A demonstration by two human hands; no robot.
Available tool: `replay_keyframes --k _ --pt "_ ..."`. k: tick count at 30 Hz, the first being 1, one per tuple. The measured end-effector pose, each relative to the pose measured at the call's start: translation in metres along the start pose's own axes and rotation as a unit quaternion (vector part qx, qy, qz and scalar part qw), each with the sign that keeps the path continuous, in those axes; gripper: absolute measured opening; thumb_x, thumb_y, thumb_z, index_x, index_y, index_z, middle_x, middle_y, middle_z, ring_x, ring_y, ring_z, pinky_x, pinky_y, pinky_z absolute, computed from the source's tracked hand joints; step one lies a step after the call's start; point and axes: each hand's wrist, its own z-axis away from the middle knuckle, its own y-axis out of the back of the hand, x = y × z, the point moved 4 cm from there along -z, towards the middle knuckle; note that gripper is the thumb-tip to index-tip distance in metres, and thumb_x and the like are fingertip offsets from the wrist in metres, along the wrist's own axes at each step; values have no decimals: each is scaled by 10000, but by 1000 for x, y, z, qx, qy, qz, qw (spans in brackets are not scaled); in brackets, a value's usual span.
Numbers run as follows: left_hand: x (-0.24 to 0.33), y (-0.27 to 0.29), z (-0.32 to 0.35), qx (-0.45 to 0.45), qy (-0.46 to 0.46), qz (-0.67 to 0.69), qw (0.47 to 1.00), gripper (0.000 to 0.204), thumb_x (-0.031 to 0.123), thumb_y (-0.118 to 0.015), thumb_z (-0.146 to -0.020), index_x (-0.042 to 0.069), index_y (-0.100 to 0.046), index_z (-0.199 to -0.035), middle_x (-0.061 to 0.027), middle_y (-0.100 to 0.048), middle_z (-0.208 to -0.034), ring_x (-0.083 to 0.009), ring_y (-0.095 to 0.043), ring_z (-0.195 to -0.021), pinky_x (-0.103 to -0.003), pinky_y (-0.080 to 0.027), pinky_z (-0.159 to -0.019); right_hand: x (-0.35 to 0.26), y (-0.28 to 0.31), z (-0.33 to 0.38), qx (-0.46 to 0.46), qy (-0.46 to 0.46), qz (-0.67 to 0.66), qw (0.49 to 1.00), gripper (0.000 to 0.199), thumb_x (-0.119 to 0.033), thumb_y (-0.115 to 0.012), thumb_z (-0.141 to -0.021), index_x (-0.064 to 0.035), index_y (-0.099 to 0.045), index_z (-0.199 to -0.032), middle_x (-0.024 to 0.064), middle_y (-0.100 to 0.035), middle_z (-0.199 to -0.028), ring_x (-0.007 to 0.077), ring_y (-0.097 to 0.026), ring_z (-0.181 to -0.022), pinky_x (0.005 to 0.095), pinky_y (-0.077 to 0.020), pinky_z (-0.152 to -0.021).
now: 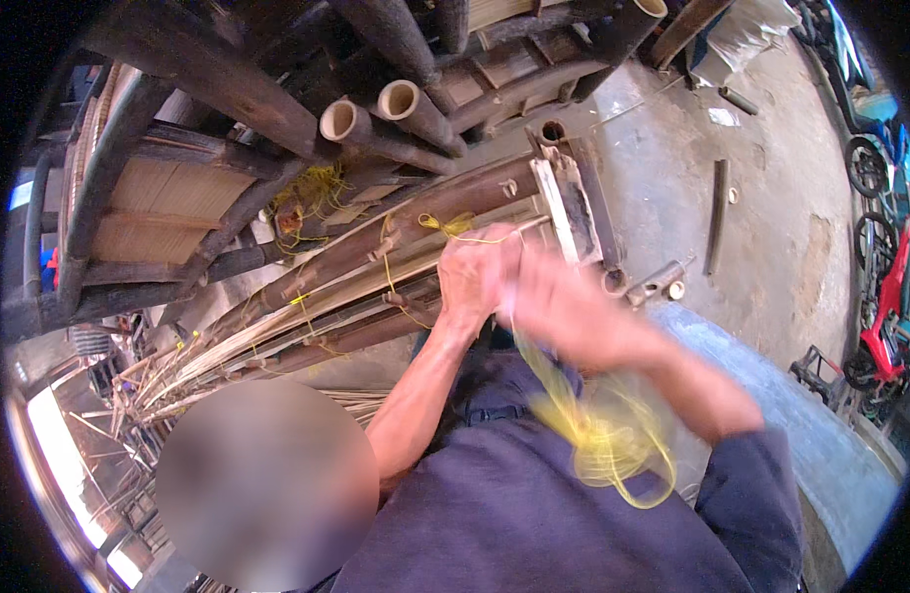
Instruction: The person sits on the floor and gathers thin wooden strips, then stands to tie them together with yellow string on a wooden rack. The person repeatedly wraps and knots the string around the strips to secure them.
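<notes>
Loosely, thin yellow twine, tangled coil, trailing from right hand

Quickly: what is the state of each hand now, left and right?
Left hand: closed around the yellow string at the bamboo bundle.
Right hand: motion-blurred on the same string; grip cannot be told.

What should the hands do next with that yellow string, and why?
Probably pull the yellow string tight. Both the left hand and the right hand are closed on it at the bamboo bundle, where a loop already lies across the poles, and a loose tangle of it hangs below the right wrist. The right hand is blurred, so the exact grip cannot be told.
</notes>
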Motion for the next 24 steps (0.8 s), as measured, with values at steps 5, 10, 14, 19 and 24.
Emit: replay_keyframes --k 5,10,14,19,24 --pt "17 3 -37 -86 162 491 851 336 374 -552 -934 62 -668 -982 -61 -695 -844 -144 -646 -870 -358 -488 -705 127 -73 75 -118 -108 302 940 178 -75 -523 -805 -68 -540 -982 158 -599 -604 359 -623 -601 475 -478 -546" --pt "1 -3 -162 -169 135 340 915 387 381 -482 -898 28 -531 -749 -34 -473 -634 -160 -425 -591 -348 -382 -585 104 -66 87 -122 -105 330 930 155 -104 -549 -782 -76 -569 -933 148 -602 -598 344 -621 -579 473 -472 -528" --pt "-55 -68 -153 -215 287 445 821 343 344 -531 -911 25 -591 -802 -29 -543 -663 -130 -534 -615 -287 -417 -536 111 -75 81 -150 -74 339 926 214 -88 -587 -742 -83 -607 -954 146 -625 -875 332 -615 -804 435 -496 -676" --pt "-172 43 -145 -192 86 96 973 438 446 -464 -938 74 -648 -1079 -97 -678 -1011 -249 -632 -947 -371 -473 -825 73 -95 141 0 -143 350 926 570 -101 -643 -731 -105 -505 -1284 126 -547 -1149 297 -542 -1020 376 -468 -897" --pt "-276 159 -101 -124 75 91 985 410 365 -435 -979 33 -599 -1155 -90 -653 -1107 -206 -606 -1056 -338 -447 -898 45 -252 98 101 -249 -340 901 565 -147 -636 -830 -61 -441 -1353 54 -602 -928 172 -603 -768 312 -507 -733"
